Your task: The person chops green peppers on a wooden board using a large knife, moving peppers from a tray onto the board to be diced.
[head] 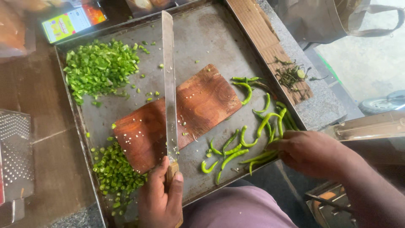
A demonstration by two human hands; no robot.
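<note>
While the left hand (160, 198) clenches it, the long knife (169, 84) lies across the board (206, 101).

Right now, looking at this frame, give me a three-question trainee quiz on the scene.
1. True or false: the left hand grips the long knife.
2. What does the right hand touch? A) whole green chillies B) the grater C) the chopped pile
3. The wooden board lies in a metal ____.

Key: 1 true; 2 A; 3 tray.
</note>
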